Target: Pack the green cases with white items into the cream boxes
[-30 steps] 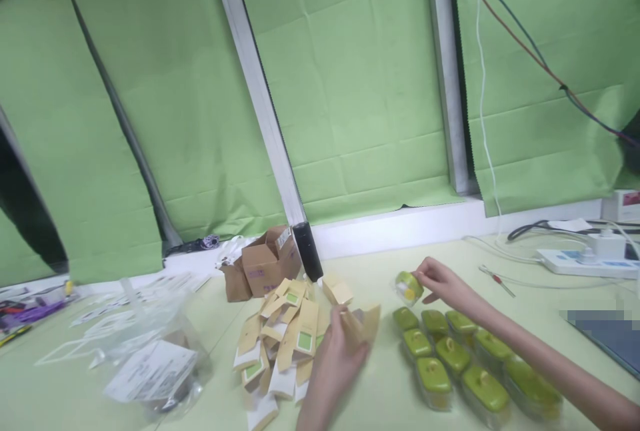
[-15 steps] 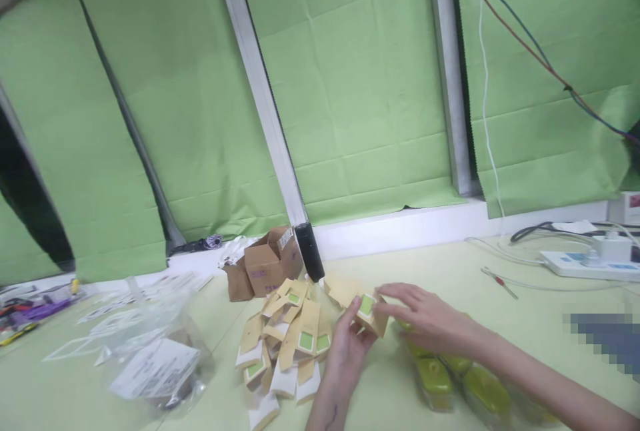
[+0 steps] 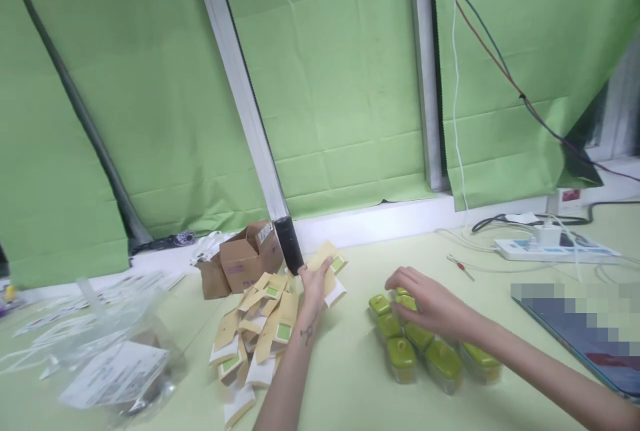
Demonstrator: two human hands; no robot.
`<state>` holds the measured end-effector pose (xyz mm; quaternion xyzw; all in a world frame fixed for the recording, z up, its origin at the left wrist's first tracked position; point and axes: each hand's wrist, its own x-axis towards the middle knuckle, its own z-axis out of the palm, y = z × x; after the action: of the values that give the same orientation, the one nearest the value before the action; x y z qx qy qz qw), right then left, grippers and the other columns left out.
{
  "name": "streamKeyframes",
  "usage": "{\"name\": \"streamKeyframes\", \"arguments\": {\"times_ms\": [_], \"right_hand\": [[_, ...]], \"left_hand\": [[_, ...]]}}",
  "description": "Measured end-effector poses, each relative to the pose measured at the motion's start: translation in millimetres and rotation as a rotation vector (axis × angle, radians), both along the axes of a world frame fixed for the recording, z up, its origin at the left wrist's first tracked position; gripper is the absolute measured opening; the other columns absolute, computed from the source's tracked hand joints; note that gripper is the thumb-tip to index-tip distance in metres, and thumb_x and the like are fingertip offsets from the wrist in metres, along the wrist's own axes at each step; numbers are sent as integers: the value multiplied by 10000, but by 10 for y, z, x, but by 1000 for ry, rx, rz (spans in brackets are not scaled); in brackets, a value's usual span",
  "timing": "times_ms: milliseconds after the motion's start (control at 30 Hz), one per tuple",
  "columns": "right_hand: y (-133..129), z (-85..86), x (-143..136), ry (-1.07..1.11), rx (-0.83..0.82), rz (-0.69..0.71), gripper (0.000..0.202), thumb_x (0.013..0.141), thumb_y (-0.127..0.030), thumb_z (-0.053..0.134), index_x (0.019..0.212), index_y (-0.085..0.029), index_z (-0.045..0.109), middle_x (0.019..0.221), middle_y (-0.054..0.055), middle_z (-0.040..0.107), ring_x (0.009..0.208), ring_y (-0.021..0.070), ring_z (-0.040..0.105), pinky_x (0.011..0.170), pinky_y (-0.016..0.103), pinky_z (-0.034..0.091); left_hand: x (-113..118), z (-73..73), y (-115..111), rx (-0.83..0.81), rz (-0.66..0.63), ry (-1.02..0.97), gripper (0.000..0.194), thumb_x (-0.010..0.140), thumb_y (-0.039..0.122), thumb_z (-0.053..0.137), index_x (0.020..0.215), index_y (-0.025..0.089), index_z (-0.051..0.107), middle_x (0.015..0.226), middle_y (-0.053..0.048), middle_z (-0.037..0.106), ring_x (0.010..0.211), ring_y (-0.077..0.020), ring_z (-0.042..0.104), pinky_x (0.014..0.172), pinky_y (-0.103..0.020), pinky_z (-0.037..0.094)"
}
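Note:
My left hand (image 3: 314,284) reaches past a heap of small tan cardboard boxes (image 3: 265,324). Its fingers are closed on a small cardboard box (image 3: 324,259) with a green patch and a white end. My right hand (image 3: 417,297) hovers over a cluster of small clear containers with green lids (image 3: 401,354). Its thumb and fingers are apart around one of the lids (image 3: 404,299); whether they touch it, I cannot tell.
Behind the heap stand an open brown carton (image 3: 245,261) and a black cylinder (image 3: 289,244). A clear plastic bag with a white label (image 3: 117,371) lies at left. At right are a power strip (image 3: 555,251), cables and a dark flat device (image 3: 575,344).
My left hand has moved away from my right hand, carrying the cardboard box to the far side of the heap. My right hand has left the box and is over the green lids. The view has shifted right.

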<state>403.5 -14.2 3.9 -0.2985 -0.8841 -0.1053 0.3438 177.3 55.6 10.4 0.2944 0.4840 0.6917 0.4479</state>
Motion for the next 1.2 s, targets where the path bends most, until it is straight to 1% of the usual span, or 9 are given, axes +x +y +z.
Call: {"name": "streamKeyframes", "arguments": {"times_ms": [133,233,367,433,500,700,833,1033,1200], "right_hand": [[-206,-128,285,-125,-397,-32,116,797,-273,601,905,-247,568,859,3,622,746,178,604,637,285,484],[-265,-316,378,-161,-531,-79,261,737,-216,633,987,-262,573,930,26,627,819,226,597,688,329,459],[-321,-515,371,-97,-650,-40,225,771,-116,536,934,-267,571,925,13,629,820,205,603,663,297,447],[-378,-560,326,-50,-714,-10,167,801,-112,501,834,-262,567,846,-6,625,763,177,605,640,272,445],[-442,-580,265,-34,-752,2,103,815,-166,526,801,-262,562,804,-10,612,713,169,595,616,267,446],[-397,-528,49,-3,-611,-145,133,858,-318,524,952,-242,580,860,48,613,752,224,592,634,345,472],[-261,-435,-171,-61,-516,-50,196,869,-284,521,698,-212,584,749,30,594,726,211,578,629,340,469],[-48,-341,-670,-9,-394,-51,137,849,-272,564,733,-223,619,762,12,614,765,205,555,692,360,429],[230,-210,-914,16,-345,-84,185,904,-273,470,814,-207,618,865,35,623,844,203,545,762,364,385]], "left_hand": [[-90,94,188,-24,84,338,357,859,317,536,1181,166,499,1216,-82,522,1034,-233,548,855,-446,471],[-81,59,-2,30,-2,562,394,802,289,604,1168,181,505,1249,-98,492,1129,-258,473,936,-449,402],[78,-222,-623,116,-405,782,433,512,308,816,902,222,647,985,-59,627,957,-264,555,871,-374,444],[173,-423,-912,167,-718,906,670,448,336,841,1068,242,606,1099,-62,589,1036,-277,526,925,-384,410],[254,-618,-1093,174,-792,965,768,510,338,814,1209,249,509,1273,-77,452,1151,-274,453,998,-378,347],[349,-916,-1199,174,-670,968,621,596,277,757,1151,230,482,1239,-65,361,1190,-242,387,1022,-355,303],[220,-876,-1251,91,-673,893,474,629,214,709,1044,195,482,1068,-60,504,1030,-228,489,903,-341,385],[-172,-763,-1155,10,-490,878,459,677,200,629,1098,193,445,1105,-77,537,1033,-222,502,889,-320,386],[-372,-834,-1014,-82,-404,923,531,650,232,639,1121,148,408,1041,-87,538,979,-222,523,877,-332,402]]}}
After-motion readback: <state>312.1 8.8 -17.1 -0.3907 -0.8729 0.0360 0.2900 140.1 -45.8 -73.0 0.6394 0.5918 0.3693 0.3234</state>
